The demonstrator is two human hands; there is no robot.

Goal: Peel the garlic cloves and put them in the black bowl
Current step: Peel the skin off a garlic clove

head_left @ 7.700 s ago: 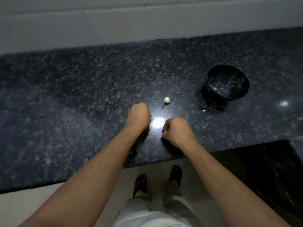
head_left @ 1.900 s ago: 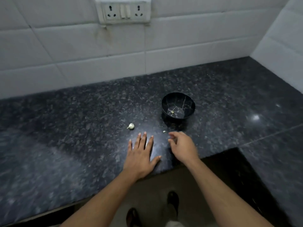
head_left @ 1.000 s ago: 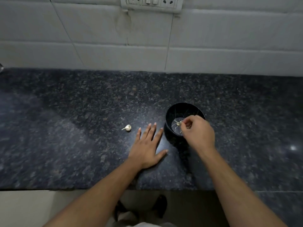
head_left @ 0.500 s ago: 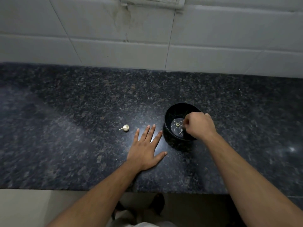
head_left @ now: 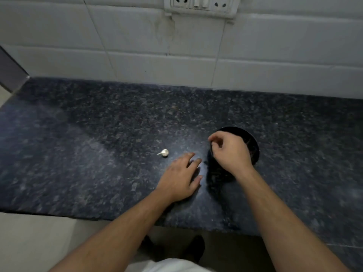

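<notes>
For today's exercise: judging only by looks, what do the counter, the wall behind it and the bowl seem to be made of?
Counter: probably polished granite, dark with pale speckles and a soft sheen. Wall: likely glazed ceramic tiles, white, smooth, with grout lines and a stain below the socket plate. Black bowl: glossy, mostly hidden by the right hand; plastic or glazed ceramic, cannot tell.

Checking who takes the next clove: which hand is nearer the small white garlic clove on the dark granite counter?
Left. The left hand lies on the counter just right of the small white garlic clove, not touching; the right hand is farther right, over the black bowl.
</notes>
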